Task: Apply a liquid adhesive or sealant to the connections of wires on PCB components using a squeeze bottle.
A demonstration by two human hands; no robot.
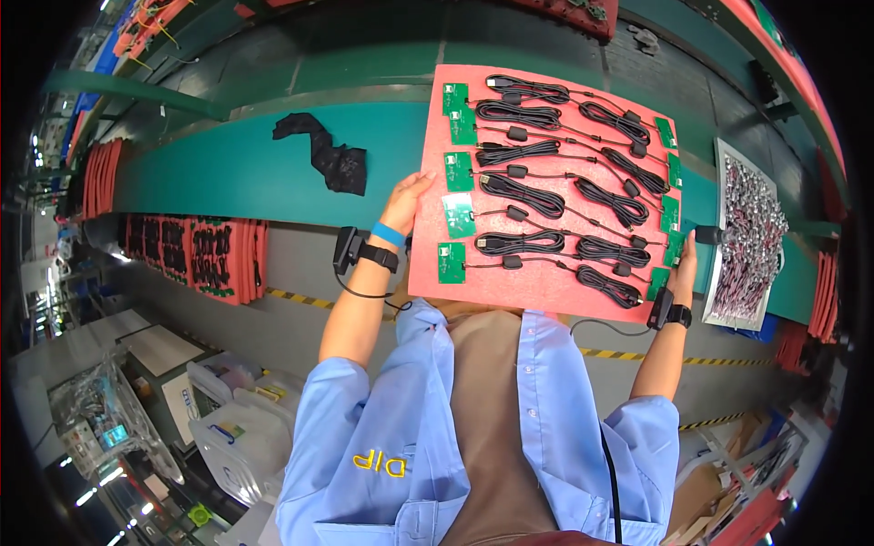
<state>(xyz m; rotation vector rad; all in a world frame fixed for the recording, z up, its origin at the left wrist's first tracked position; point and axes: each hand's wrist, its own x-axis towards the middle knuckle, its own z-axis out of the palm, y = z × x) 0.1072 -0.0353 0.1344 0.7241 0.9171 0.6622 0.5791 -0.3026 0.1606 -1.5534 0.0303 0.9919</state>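
A flat pink foam sheet (437, 209) is held up in front of me, tilted slightly. My left hand (406, 202) grips its left edge, and my right hand (685, 266) grips its lower right edge; most fingers are hidden beneath it. Several bundled black USB cables (521, 193) lie in rows across the sheet, each wired to a small board. Green circuit boards (459, 170) line the left side, one of them shining with glare. More green boards (670, 215) run down the right side, partly under my right fingers at the bottom.
A crumpled black cloth (337, 162) lies on the green bench (228, 168). To the right sits a silver tray (736, 300) piled with small wired parts. Pink sheets with cables (196, 255) are stacked below the bench on the left, near clear plastic bins (241, 450).
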